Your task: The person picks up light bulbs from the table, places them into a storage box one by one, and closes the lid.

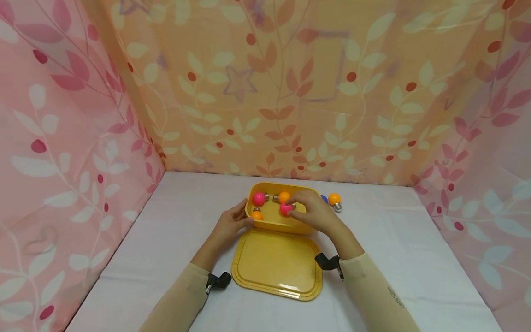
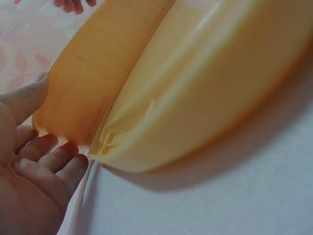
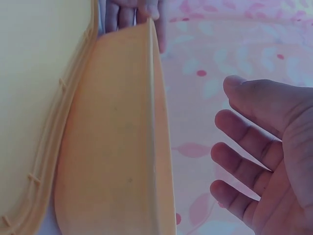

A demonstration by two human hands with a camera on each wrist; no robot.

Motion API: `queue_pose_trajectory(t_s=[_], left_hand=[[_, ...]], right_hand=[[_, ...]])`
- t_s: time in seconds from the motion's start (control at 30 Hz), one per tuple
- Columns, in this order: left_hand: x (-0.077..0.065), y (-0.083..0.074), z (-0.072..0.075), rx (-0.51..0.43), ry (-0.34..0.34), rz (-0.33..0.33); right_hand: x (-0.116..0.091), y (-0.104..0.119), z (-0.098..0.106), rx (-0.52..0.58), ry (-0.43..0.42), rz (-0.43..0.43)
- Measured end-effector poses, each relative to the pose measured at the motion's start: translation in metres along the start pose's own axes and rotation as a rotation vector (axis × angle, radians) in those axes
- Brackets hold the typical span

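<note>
A yellow plastic box [image 1: 282,226] stands on the table with several toy light bulbs inside. My left hand [image 1: 229,224] holds its left end, thumb at the front corner and fingers along the end wall. My right hand [image 1: 313,212] hovers over the right part of the box; in the right wrist view its fingers are loosely bent with nothing between them. Below the right fingertips in the head view lies a pink bulb [image 1: 285,209]. Another pink bulb [image 1: 259,199], an orange bulb [image 1: 284,197] and a second orange bulb [image 1: 256,215] lie around it.
The yellow lid [image 1: 277,265] lies flat in front of the box. To the box's right are an orange bulb [image 1: 334,198] and a blue bulb [image 1: 324,198], partly hidden by the right hand. Patterned cloth walls [image 1: 282,115] enclose the white-covered table [image 1: 182,198].
</note>
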State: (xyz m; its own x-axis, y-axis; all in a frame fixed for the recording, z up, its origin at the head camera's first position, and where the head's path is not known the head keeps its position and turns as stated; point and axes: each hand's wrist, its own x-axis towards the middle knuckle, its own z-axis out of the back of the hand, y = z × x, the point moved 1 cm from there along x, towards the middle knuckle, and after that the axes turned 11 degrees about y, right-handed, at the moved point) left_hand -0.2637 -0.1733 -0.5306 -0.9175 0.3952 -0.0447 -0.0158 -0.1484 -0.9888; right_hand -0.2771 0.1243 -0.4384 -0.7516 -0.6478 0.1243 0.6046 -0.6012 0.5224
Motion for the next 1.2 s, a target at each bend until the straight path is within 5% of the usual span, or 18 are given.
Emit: queue_pose_trajectory(t_s=[0.33,0.8,1.0,1.2], left_hand=[[0.001,0.000,0.002,0.010,-0.009,0.013],[0.000,0.001,-0.001,0.014,-0.008,-0.003],[0.002,0.005,-0.001,-0.025,0.002,-0.017],[0.002,0.007,0.000,-0.032,-0.003,-0.008]], right_hand=[[-0.016,0.013,-0.002,0.048,-0.051,0.012],[-0.039,-0.004,0.012,0.075,-0.145,-0.047],[-0.050,-0.024,0.027,0.036,-0.279,-0.063],[-0.058,-0.055,0.036,0.024,-0.473,-0.202]])
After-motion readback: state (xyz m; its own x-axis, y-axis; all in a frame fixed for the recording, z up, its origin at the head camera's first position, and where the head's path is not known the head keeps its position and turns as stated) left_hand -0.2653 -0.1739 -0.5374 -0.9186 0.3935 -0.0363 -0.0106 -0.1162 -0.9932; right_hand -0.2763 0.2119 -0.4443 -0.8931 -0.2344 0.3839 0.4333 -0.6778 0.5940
